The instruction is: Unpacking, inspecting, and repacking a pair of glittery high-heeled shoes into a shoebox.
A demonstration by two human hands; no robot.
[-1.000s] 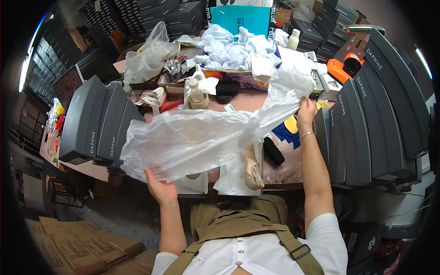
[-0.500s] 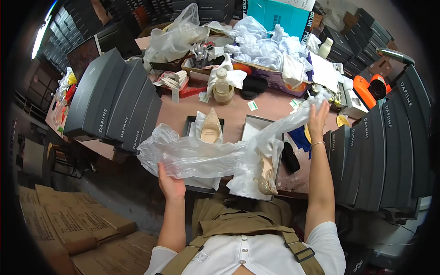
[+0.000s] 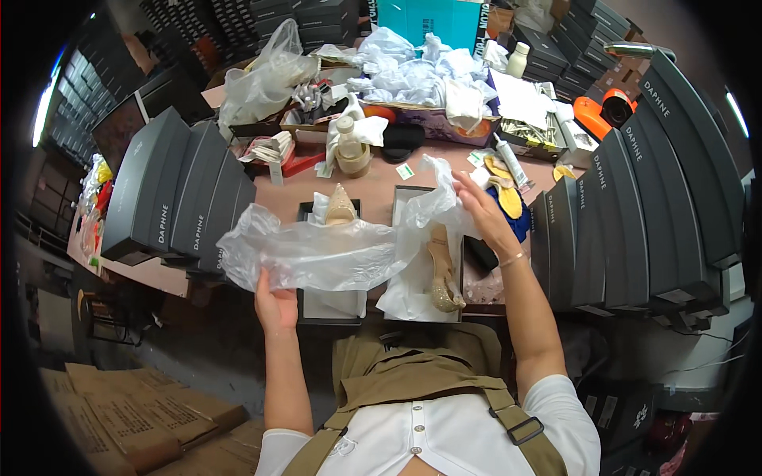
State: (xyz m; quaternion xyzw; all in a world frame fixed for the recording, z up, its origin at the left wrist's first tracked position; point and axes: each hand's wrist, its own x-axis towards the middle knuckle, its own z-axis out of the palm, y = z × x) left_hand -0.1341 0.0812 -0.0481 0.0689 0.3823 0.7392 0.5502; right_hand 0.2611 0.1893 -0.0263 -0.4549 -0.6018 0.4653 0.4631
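Bag [image 3: 317, 250] now bunched lower over box [image 3: 333, 305] at table's near edge; left hand [image 3: 275, 305], right hand [image 3: 482, 210] both pinch it. Keep it taut, clear of shoe [image 3: 440, 274].

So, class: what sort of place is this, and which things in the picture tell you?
Probably a shoe packing or stockroom bench. Rows of dark shoe boxes flank the table, a glittery heeled shoe lies in an open box, and both hands hold a clear plastic bag.
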